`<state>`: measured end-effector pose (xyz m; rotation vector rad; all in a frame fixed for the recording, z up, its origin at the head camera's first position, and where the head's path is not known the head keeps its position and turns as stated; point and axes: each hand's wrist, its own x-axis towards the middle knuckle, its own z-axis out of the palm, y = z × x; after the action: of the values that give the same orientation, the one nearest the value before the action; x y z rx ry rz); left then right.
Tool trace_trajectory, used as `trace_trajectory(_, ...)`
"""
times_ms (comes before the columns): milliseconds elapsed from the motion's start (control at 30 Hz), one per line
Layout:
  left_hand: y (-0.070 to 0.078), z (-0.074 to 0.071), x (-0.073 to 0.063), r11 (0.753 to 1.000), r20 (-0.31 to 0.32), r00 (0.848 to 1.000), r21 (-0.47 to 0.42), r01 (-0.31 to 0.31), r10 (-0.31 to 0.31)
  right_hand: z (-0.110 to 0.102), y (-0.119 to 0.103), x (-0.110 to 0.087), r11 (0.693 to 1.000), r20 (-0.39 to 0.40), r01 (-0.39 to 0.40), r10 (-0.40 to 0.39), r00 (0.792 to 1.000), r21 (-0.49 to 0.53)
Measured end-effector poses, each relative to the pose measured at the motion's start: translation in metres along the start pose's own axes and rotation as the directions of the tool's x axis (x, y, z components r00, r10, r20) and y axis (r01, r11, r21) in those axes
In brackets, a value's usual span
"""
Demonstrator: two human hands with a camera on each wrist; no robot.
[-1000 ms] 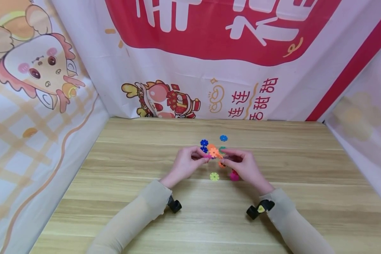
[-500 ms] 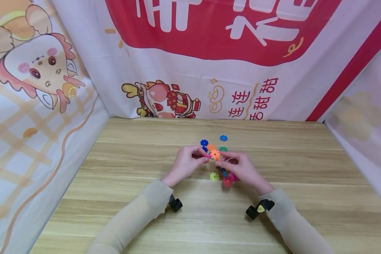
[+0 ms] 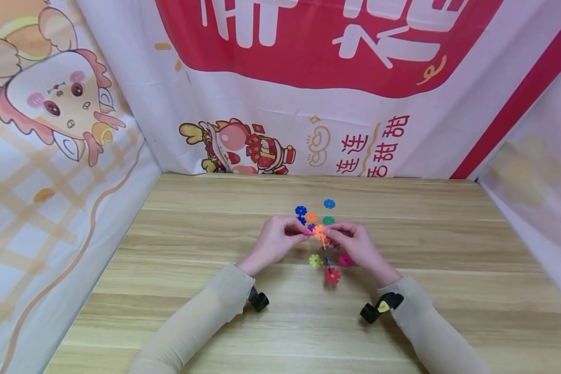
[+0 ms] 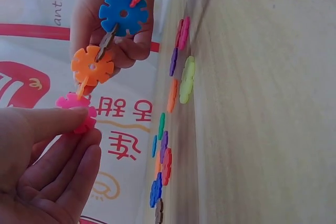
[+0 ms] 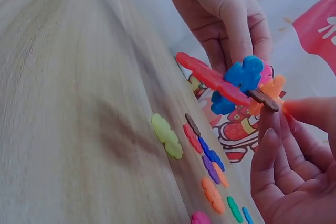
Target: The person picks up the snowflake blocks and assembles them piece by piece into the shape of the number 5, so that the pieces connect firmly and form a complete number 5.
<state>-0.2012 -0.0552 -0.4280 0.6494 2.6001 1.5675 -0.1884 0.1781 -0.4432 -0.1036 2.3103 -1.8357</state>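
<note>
A chain of interlocking plastic snowflake discs hangs between the two hands above the table. My left hand (image 3: 275, 241) pinches the pink disc (image 4: 76, 113) at one end between thumb and fingers. An orange disc (image 4: 93, 65) joins it, and my right hand (image 3: 359, 248) pinches the chain there, as the right wrist view shows. Beyond it follow a brown disc (image 5: 262, 99), a blue disc (image 4: 124, 13) and a red disc (image 3: 333, 276) at the free end, which points toward the person. Fingers partly cover the pink and orange discs.
Loose discs lie on the wooden table (image 3: 205, 208) under and behind the hands: a yellow-green disc (image 3: 315, 260), a magenta disc (image 3: 346, 260), a green disc (image 3: 329, 220), a light blue disc (image 3: 329, 203) and several others. Printed cloth (image 3: 271, 104) encloses the back and sides.
The chain's free end has swung out from under the right hand toward the person, so the red disc now shows. The right fingers have shifted along the orange disc; the left hand barely moved.
</note>
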Motion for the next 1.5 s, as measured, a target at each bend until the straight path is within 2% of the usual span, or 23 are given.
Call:
trace_trajectory(133, 0.000, -0.001, 0.000, 1.000, 0.012, 1.000, -0.012, -0.005, 0.005, 0.002, 0.001, 0.001, 0.997, 0.009, -0.023, 0.023, 1.000, 0.073)
trace_trajectory(467, -0.003, -0.001, 0.000, 0.996, 0.042, 0.995, -0.035, -0.085, 0.087, 0.006, 0.006, -0.001, 0.987, 0.059, 0.005, -0.015, 0.998, 0.162)
trace_trajectory(700, -0.003, 0.002, -0.001, 0.994, 0.019, 0.995, -0.044, -0.102, 0.103, 0.010, 0.010, -0.001, 0.981, 0.058, 0.002, -0.014, 0.998, 0.193)
trace_trajectory(900, -0.003, 0.002, -0.001, 0.993, 0.031, 0.993, -0.032, -0.110, 0.111, 0.010, 0.011, -0.001, 0.979, 0.065, -0.012, -0.001, 0.998, 0.206)
trace_trajectory(1267, 0.000, -0.006, 0.000, 0.999, 0.055, 0.997, -0.001, -0.048, 0.048, 0.007, 0.007, 0.000, 0.977, 0.054, -0.061, 0.051, 0.997, 0.203)
trace_trajectory(1433, -0.007, -0.014, 0.003, 1.000, 0.091, 0.996, -0.014, -0.008, 0.009, 0.002, 0.008, 0.001, 0.973, 0.026, -0.073, 0.069, 0.997, 0.219)
trace_trajectory(1500, -0.014, -0.020, 0.007, 1.000, 0.081, 0.997, -0.007, 0.016, -0.015, -0.001, 0.008, 0.001, 0.970, 0.017, -0.081, 0.079, 0.997, 0.230)
